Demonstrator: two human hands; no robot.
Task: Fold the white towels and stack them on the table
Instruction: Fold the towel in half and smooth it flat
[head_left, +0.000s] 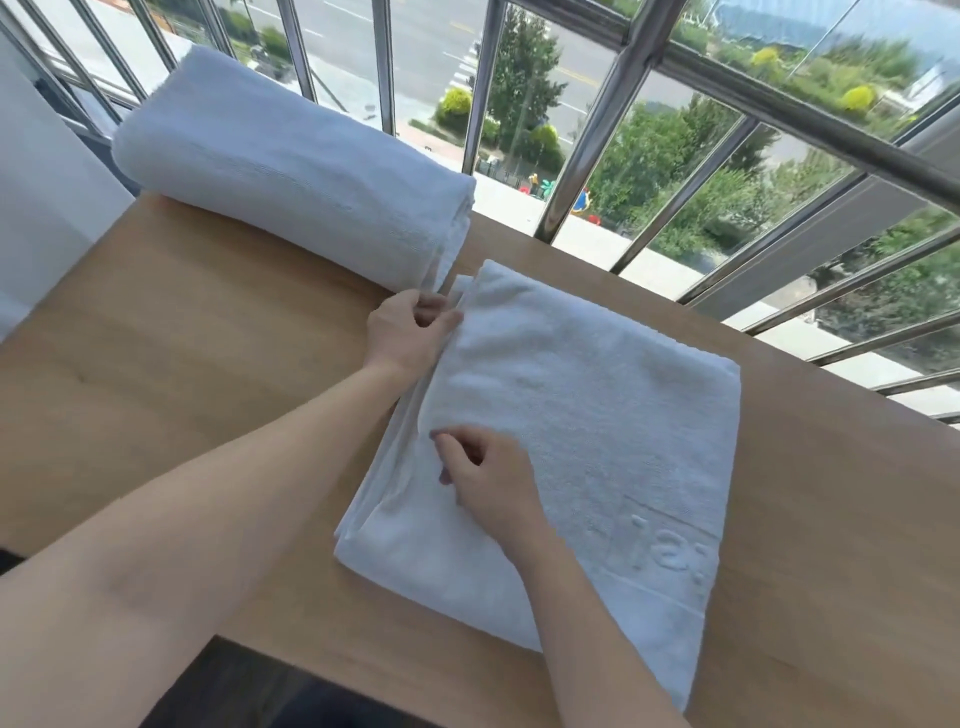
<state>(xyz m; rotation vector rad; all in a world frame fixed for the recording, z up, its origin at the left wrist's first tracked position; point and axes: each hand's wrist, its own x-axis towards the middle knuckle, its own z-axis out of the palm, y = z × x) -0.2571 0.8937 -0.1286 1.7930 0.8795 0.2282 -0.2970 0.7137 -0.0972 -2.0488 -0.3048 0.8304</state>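
surface: wooden top, carries both towels; no container on it, nothing holds anything.
flat towel: white, folded to a rectangle, several layers, lies right of centre on the surface; raised lettering near its near-right end, not readable.
stack: thick folded white bundle at far left of the surface, far end hangs past the surface's back edge toward the railing.
gap: the stack's near corner and the flat towel's far-left corner lie just beside each other; cannot tell if they touch.
left hand: at the flat towel's far-left corner, grip pinched on the layered edge, fingers curled over it.
right hand: on top of the flat towel near its left edge, fingers curled and pressed together; looks to nip a bit of the top layer, but cannot tell for sure.
edges: the flat towel's near corner runs close to the surface's front edge; its left side shows loose layer edges, not flush.
open room: bare wood left of the flat towel and in front of the stack; bare strip along the right.
railing: metal bars right behind the surface, street and trees beyond.
wall: white, at far left beside the stack.
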